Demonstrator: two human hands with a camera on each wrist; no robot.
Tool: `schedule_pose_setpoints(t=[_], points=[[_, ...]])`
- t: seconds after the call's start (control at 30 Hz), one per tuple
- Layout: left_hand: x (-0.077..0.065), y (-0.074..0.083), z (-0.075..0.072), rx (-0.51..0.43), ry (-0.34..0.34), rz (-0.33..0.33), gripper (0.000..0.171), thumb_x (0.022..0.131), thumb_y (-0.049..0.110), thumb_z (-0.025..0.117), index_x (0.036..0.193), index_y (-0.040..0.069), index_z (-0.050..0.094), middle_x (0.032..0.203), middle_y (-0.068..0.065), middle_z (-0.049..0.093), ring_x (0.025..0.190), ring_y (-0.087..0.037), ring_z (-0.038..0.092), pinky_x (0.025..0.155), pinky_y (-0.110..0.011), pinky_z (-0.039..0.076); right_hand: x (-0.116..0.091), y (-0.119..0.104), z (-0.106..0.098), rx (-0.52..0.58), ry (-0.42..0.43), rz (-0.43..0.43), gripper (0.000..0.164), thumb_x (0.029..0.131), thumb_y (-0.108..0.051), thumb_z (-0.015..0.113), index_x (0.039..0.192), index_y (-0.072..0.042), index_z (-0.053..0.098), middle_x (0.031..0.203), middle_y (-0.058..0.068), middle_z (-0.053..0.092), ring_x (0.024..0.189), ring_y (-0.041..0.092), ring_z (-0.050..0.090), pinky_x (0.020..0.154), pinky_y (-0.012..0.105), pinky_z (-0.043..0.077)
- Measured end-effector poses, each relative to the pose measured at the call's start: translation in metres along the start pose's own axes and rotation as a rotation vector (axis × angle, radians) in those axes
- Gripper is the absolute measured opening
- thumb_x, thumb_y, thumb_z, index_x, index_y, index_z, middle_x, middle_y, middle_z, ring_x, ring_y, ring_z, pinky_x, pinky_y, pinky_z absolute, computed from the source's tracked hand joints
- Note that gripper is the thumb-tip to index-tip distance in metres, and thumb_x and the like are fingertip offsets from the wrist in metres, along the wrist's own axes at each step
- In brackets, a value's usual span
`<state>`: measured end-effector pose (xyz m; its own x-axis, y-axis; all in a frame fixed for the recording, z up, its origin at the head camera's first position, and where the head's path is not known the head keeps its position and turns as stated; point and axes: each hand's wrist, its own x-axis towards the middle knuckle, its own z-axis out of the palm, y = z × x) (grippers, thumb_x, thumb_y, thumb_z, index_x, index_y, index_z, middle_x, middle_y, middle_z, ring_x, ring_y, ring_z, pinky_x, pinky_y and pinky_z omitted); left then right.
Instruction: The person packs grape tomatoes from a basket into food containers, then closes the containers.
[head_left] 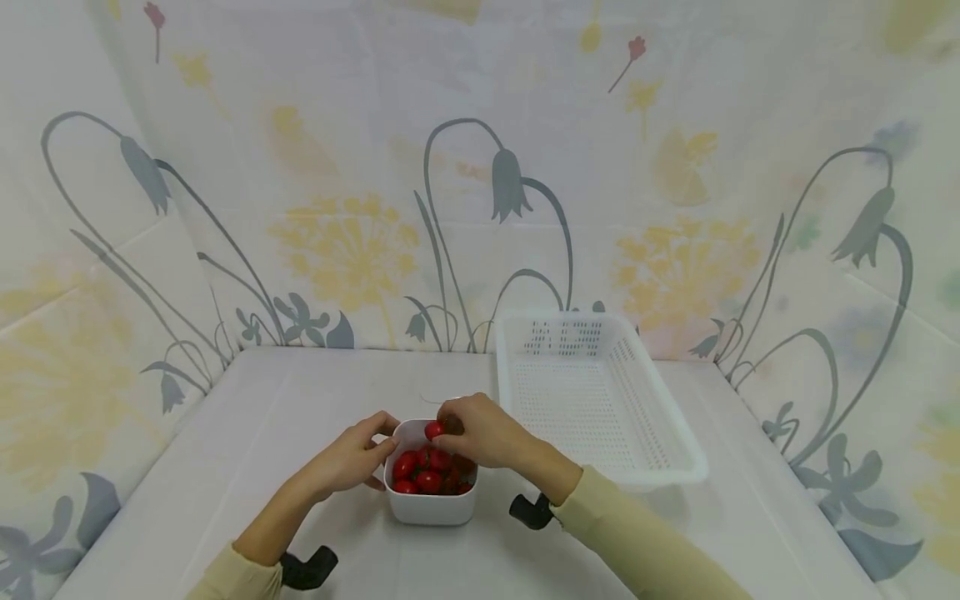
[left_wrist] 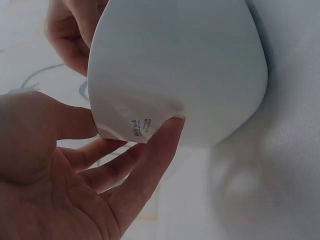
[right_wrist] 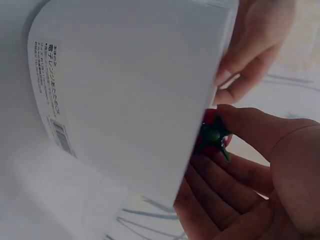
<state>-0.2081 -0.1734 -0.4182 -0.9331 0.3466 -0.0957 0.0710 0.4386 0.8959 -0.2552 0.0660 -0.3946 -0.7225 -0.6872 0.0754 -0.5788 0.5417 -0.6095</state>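
A white square container (head_left: 431, 510) with rounded corners holds several red cherry tomatoes (head_left: 429, 482). My left hand (head_left: 352, 457) grips its left side, thumb at the rim and fingers along the outer wall. In the left wrist view, a fingertip (left_wrist: 175, 122) presses against the wall beside small printed text. My right hand (head_left: 483, 431) pinches one cherry tomato (right_wrist: 214, 134) at the container's far rim. Its green star-shaped calyx faces the right wrist camera. A printed label with a barcode (right_wrist: 61, 137) is on the container's wall.
A large white perforated basket (head_left: 600, 408) stands to the right of the container, behind the right forearm. Dark wrist mounts (head_left: 532, 511) sit at both sleeves. A white cloth (head_left: 300, 387) covers the table, and a flower-patterned curtain (head_left: 360, 150) encloses the back and sides.
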Motion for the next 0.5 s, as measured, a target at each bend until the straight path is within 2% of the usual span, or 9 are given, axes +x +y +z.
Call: schedule_pose_setpoints(t=[0.13,0.27,0.37,0.5], points=[[0.0,0.001,-0.001,-0.005,0.0,0.001,0.024,0.106,0.01,0.052,0.126,-0.001,0.054,0.132,-0.026,0.057,0.104,-0.031,0.068,0.064,-0.042,0.065,0.007,-0.004,0.008,-0.11,0.001,-0.011,0.013,0.095,-0.016,0.074,0.104,-0.007,0.072,0.089,-0.002,0.071,0.075,0.006,0.059,0.065,0.016,0.053],[0.0,0.001,0.0,-0.017,0.002,0.008,0.024,0.106,0.011,0.052,0.127,-0.001,0.054,0.132,-0.026,0.056,0.102,-0.03,0.067,0.064,-0.042,0.065,0.007,-0.005,0.009,-0.159,-0.03,-0.014,0.014,0.095,-0.016,0.074,0.104,-0.007,0.072,0.089,-0.003,0.071,0.076,0.006,0.059,0.065,0.016,0.053],[0.0,0.0,0.0,-0.021,0.006,0.003,0.027,0.106,0.013,0.052,0.129,-0.001,0.054,0.133,-0.026,0.055,0.099,-0.029,0.066,0.065,-0.042,0.065,0.001,-0.006,0.001,-0.147,-0.046,-0.021,0.019,0.096,-0.016,0.073,0.111,-0.005,0.072,0.099,0.002,0.074,0.086,0.011,0.067,0.074,0.021,0.058],[0.001,0.0,-0.002,0.029,0.04,-0.022,0.038,0.107,0.02,0.053,0.14,0.001,0.049,0.139,-0.025,0.053,0.094,-0.024,0.064,0.065,-0.039,0.065,-0.022,-0.007,-0.023,-0.124,-0.03,0.003,0.032,0.098,-0.02,0.07,0.125,-0.003,0.068,0.12,0.009,0.072,0.108,0.023,0.068,0.092,0.037,0.06]])
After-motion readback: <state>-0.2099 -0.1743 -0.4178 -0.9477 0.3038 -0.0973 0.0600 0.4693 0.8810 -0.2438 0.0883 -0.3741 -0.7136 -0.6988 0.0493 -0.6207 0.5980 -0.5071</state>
